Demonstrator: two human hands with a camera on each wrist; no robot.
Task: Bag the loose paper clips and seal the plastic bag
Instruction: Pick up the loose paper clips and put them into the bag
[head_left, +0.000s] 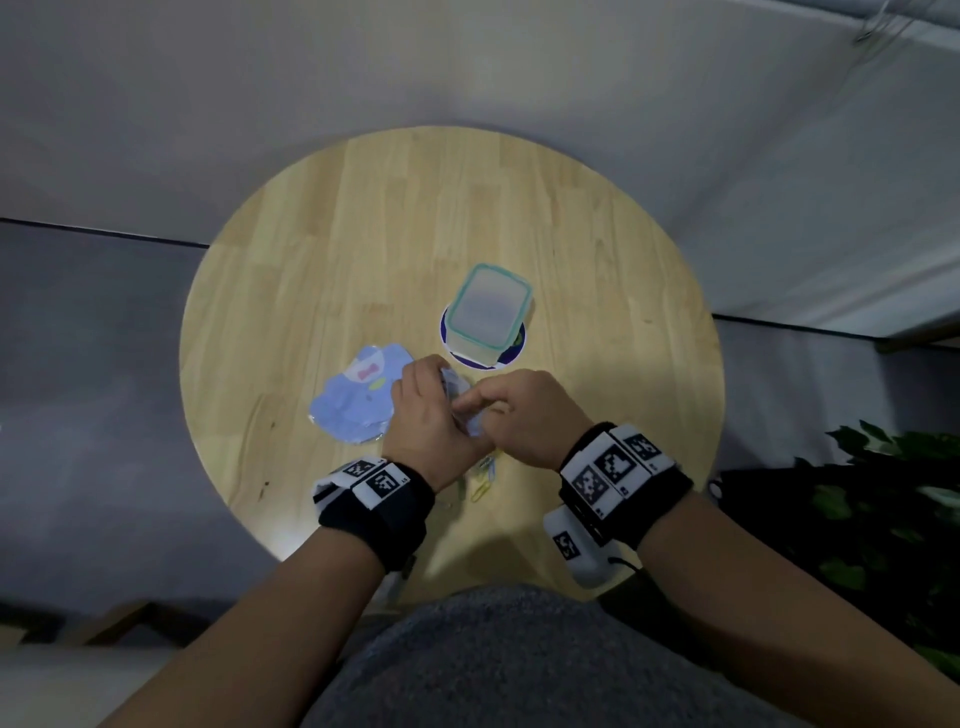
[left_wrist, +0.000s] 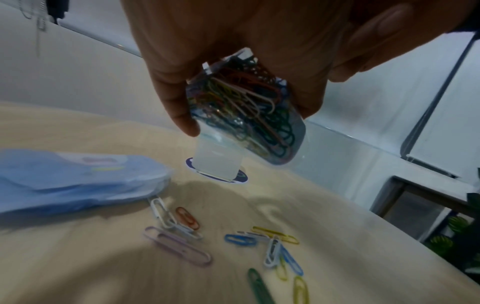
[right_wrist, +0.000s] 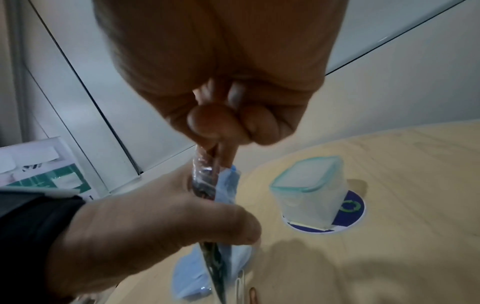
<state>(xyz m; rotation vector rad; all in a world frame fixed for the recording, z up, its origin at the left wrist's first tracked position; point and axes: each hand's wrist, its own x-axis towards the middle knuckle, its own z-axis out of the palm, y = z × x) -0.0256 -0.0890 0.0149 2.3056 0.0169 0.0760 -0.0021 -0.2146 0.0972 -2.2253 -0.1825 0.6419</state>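
The small clear plastic bag with a blue backing (left_wrist: 244, 115) hung above the round wooden tabletop, gripped in my left hand (head_left: 428, 415) with fingers and thumb curled round its sides. It was packed with a dense tangle of coloured wire paper clips in green, red, yellow and white. My right hand (head_left: 511, 415) pinched the bag's top edge (right_wrist: 207, 164) between thumb and fingertips. Whether the closure was sealed could not be determined.

The loose coloured paper clips (left_wrist: 259, 242) lay flat on the tabletop beneath the bag: white, orange, lilac, blue, yellow and green, some overlapping, others apart.
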